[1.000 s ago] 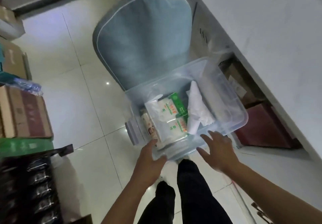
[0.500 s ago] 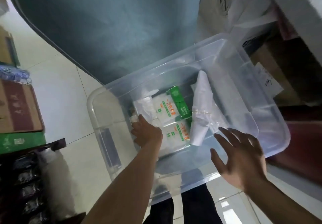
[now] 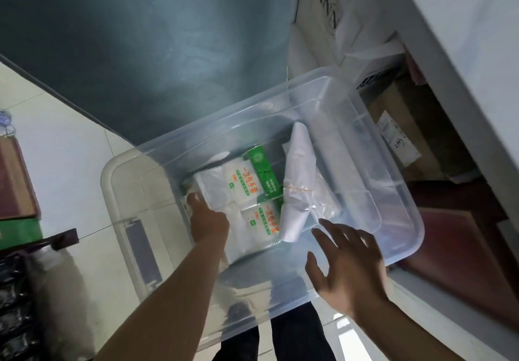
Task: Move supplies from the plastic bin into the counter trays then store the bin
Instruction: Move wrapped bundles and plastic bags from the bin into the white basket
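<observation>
Left hand [image 3: 209,221], fingers curled onto the glove packets [image 3: 247,192] inside the clear plastic bin [image 3: 404,251]; right hand [image 3: 351,268] spread empty, best gathering the adjacent white bundle [image 3: 299,181].

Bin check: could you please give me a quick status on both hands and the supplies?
Left hand down in the bin, on the glove packets. Right hand open above the near rim. White roll untouched. Nothing in the way.
</observation>
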The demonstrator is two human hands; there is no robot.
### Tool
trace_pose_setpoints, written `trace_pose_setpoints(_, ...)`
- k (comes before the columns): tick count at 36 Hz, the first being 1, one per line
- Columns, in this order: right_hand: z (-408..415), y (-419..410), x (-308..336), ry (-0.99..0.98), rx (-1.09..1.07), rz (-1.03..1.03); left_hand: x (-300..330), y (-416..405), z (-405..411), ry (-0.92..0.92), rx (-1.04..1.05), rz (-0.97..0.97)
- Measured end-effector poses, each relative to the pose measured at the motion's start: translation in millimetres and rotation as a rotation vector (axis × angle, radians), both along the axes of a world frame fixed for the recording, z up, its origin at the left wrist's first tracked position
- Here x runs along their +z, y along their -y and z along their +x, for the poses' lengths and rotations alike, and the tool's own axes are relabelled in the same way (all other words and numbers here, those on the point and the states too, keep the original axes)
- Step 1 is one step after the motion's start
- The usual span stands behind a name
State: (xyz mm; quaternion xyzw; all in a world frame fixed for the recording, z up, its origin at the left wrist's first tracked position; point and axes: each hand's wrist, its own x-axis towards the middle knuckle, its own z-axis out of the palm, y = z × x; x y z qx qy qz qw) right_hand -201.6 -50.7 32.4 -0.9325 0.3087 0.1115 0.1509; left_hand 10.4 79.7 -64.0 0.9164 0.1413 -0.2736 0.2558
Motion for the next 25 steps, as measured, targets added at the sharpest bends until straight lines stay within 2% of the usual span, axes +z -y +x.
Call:
trace_pose_setpoints(5, 6.4, 0.8, 7.5, -0.158, -0.037, 0.066, 18.2, -21.8, -3.1, -0.026, -0.077, -0.021)
trace_pose_setpoints(7, 19.5, 4.6, 14.1, -0.215, -0.086, 0.138, 34.7, -27.6, -9.9, -0.035, -0.002, -0.121)
trace_pose_setpoints(9, 37.0, 13.6, 14.3, -0.241, -0.219, 0.345, 55.8, -31.3, -18.1, -0.051, 0.117, -0.236)
trace_pose_setpoints(11, 57.4, 22.4, 8.1, -0.188, -0.468, 0.566, 72.5, -35.4, -26.6, -0.072, 0.197, -0.325)
trace_pose_setpoints(12, 68.2, 26.1, 1.9, -0.166, -0.577, 0.612, 77.7, -38.5, -30.6, -0.077, 0.23, -0.354)
trace_pose_setpoints(16, 106.9, 32.1, -34.4, -0.241, -0.746, 0.512, 93.8, -44.6, -39.5, -0.066, 0.368, -0.396)
trace_pose_setpoints(19, 128.7, 33.5, -64.7, -0.252, -0.864, 0.535, 99.8, -44.5, -42.3, -0.033, 0.459, -0.421)
trace_pose_setpoints(25, 161.9, 36.4, -109.3, -0.274, -1.026, 0.52, 96.2, -49.3, -46.5, 0.013, 0.509, -0.423)
